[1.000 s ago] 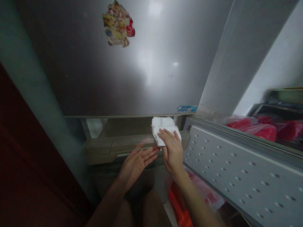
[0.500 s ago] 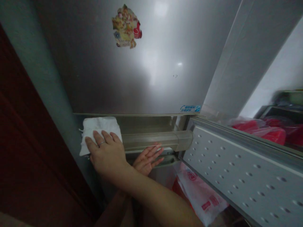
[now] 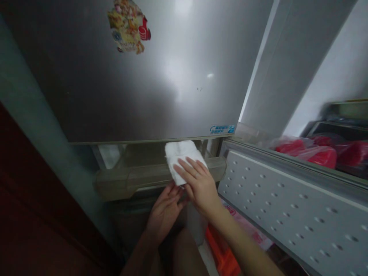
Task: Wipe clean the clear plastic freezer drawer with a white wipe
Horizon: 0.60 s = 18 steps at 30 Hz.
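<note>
My right hand point(image 3: 199, 185) lies flat on a white cloth point(image 3: 181, 156), with its fingers stretched out, and presses it against the front of a translucent fridge drawer point(image 3: 129, 179). A ring shows on one finger. My left hand point(image 3: 166, 209) reaches up under the drawer's lower edge just below the cloth, fingers extended and touching the underside. The drawer sits under a closed steel fridge door point(image 3: 161, 73).
An open lower fridge door point(image 3: 290, 212) with a dotted white liner stands at the right. Red bags point(image 3: 313, 153) lie on its shelf, and red and white plastic bags point(image 3: 227, 249) below. A sticker point(image 3: 128, 25) is on the steel door. A dark red panel point(image 3: 31, 214) is at left.
My right hand slid the cloth from the drawer's left end back to its right part. My left hand stays under the drawer. The view shifted slightly.
</note>
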Available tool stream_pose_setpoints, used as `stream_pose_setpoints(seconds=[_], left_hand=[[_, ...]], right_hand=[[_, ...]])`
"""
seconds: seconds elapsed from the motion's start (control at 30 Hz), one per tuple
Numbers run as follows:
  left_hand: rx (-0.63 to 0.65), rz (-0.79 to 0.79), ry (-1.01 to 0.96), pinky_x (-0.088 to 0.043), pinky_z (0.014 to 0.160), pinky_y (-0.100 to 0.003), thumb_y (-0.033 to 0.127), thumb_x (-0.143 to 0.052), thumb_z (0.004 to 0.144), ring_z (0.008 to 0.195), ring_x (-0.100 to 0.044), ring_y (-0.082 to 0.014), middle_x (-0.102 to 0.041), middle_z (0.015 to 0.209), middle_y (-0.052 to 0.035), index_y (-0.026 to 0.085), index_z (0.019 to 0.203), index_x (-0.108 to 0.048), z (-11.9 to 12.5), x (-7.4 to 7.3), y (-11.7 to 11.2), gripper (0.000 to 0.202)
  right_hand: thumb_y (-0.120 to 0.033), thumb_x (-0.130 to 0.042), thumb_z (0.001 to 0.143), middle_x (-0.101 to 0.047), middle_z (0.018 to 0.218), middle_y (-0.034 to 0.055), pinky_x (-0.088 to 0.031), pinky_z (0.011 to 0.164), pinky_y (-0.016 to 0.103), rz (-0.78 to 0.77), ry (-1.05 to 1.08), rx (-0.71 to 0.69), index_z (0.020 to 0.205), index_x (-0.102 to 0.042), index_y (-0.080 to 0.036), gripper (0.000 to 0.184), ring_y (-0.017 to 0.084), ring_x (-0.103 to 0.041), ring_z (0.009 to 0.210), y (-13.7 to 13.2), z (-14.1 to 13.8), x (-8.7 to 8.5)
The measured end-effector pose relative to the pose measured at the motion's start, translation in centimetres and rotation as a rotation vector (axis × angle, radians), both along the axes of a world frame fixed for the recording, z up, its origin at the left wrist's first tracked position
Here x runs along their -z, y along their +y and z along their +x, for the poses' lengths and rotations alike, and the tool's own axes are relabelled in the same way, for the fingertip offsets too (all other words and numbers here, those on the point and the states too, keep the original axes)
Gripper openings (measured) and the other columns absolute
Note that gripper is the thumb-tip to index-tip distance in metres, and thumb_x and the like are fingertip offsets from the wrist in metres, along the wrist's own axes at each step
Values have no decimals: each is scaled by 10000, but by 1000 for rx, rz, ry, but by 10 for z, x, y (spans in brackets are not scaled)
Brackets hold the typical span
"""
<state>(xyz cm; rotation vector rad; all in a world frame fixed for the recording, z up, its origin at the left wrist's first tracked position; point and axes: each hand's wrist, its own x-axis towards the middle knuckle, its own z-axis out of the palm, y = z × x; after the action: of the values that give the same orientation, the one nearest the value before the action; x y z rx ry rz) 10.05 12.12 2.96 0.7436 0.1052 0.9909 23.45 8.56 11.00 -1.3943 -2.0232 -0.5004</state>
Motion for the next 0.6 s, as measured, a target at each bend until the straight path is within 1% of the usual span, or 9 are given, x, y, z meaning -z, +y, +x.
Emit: stream_pose_setpoints(seconds=[0.07,0.13,0.2,0.27,0.33,0.4,0.5,0.6], left_hand=[[26,14,-53,-449,1003,-402,68,-443,842,1321,-439,-246,-549,1381,-39,239,1201,-639,-1,-4,-3,443],[59,26,-94,-462,995,-386,31,-396,861,1326,-436,-235,-518,1413,-43,221,1230,-625,-1,-8,-4,475],[71,32,-108,-465,994,-377,12,-366,872,1329,-433,-228,-502,1426,-45,216,1248,-614,-1,-11,-6,494],[68,30,-104,-466,991,-371,13,-350,883,1328,-434,-227,-492,1434,-50,215,1257,-609,0,-12,-7,497],[66,29,-97,-469,986,-367,17,-350,888,1324,-439,-230,-484,1440,-53,215,1258,-608,0,-12,-7,493],[65,34,-87,-469,984,-375,26,-366,889,1317,-447,-237,-488,1437,-56,217,1256,-610,-1,-11,-8,480],[57,42,-67,-466,983,-392,43,-423,873,1306,-457,-247,-512,1416,-63,222,1243,-618,-2,-11,-7,455],[25,17,-35,-471,963,-364,74,-510,828,1251,-511,-234,-582,1338,-68,227,1176,-658,-2,-7,-5,408]], right_hand=[[-70,-411,851,-521,1417,36,-328,1108,505,60,36,71,1340,-528,-213,523,242,-411,1345,-6,34,7],[-45,-374,848,-536,1403,54,-311,1120,521,118,88,138,1335,-529,-200,535,232,-409,1350,-9,62,14],[-35,-356,842,-561,1376,65,-330,1119,508,172,161,156,1314,-544,-199,533,214,-417,1348,-9,80,20],[-34,-352,842,-570,1366,68,-328,1123,505,216,214,162,1299,-551,-206,527,204,-415,1350,-6,85,25],[-39,-352,847,-562,1373,77,-298,1133,529,251,237,179,1302,-545,-202,520,210,-403,1360,-3,79,28],[-43,-353,854,-561,1372,96,-273,1137,549,281,245,190,1302,-544,-182,506,219,-401,1361,0,65,30],[-44,-356,858,-558,1375,98,-266,1141,538,281,233,146,1306,-543,-171,502,215,-402,1358,3,37,29],[-54,-362,862,-554,1382,79,-282,1142,503,245,204,86,1305,-550,-173,496,207,-412,1349,7,6,24]])
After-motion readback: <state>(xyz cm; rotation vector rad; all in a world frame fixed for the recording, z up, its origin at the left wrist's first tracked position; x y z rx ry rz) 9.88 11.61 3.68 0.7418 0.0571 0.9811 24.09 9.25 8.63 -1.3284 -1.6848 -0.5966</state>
